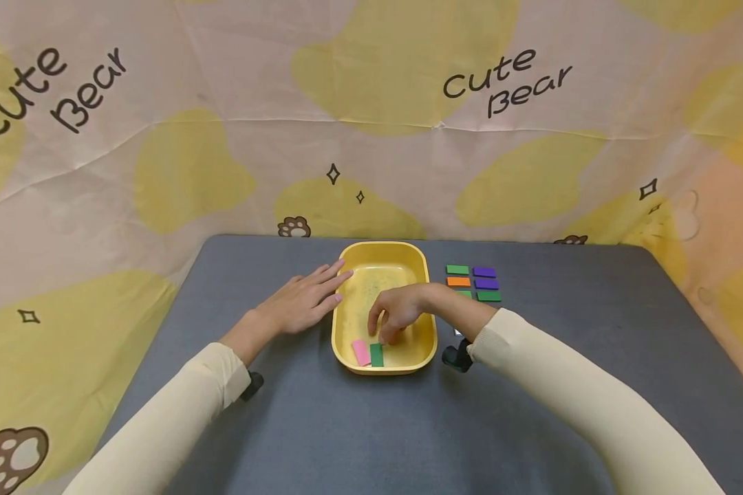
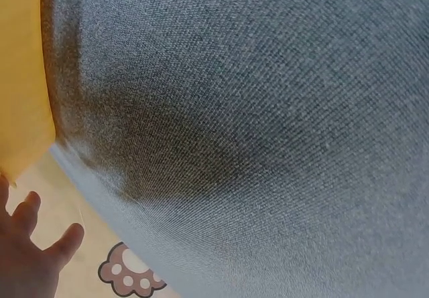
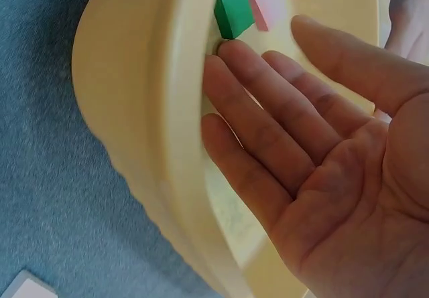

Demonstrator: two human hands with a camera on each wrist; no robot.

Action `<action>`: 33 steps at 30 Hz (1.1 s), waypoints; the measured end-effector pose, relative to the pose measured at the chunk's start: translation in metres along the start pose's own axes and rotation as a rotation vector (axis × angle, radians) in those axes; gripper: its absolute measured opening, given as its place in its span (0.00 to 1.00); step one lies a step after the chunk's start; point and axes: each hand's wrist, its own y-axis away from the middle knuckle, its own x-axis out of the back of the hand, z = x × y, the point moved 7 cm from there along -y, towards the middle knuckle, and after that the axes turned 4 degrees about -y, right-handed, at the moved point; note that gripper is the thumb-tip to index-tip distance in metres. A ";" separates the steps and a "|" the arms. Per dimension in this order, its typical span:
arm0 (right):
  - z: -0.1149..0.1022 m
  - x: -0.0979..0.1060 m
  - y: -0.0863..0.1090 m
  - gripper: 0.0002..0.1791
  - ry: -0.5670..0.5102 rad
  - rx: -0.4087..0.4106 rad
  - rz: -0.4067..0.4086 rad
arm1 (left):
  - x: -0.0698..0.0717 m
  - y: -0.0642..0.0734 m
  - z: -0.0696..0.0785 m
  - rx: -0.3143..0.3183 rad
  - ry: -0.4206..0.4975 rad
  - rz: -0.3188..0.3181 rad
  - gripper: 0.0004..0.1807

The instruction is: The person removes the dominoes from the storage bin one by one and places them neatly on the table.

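A yellow plastic tub (image 1: 349, 320) stands on the dark table, holding a pink block (image 1: 360, 353) and a green block (image 1: 376, 355) side by side at its near end. My left hand (image 1: 303, 299) rests at the tub's left rim, fingers extended. Into the tub reaches my right hand (image 1: 402, 308), fingers pointing down and loosely bent. In the right wrist view its palm is bare and the thumb stands apart from the fingers. One fingertip there is right by the end of the green block (image 3: 234, 10).
Right of the tub lie small flat blocks in two columns: a green one (image 1: 457, 269), an orange one (image 1: 458, 281), purple ones (image 1: 486, 283) and a dark green one (image 1: 488, 296). My right forearm partly covers that column's near end, where a white piece (image 1: 458, 333) shows. Patterned cloth (image 1: 371, 89) hangs behind the table.
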 end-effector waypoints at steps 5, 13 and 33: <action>-0.005 -0.002 -0.004 0.14 -0.003 -0.018 0.006 | 0.000 0.000 -0.001 0.000 0.007 0.005 0.30; -0.015 -0.004 -0.009 0.15 0.022 -0.033 0.015 | 0.000 0.001 -0.001 -0.004 0.011 0.006 0.30; -0.026 -0.010 -0.018 0.19 0.061 -0.030 0.006 | -0.002 0.000 -0.003 -0.009 0.007 0.010 0.30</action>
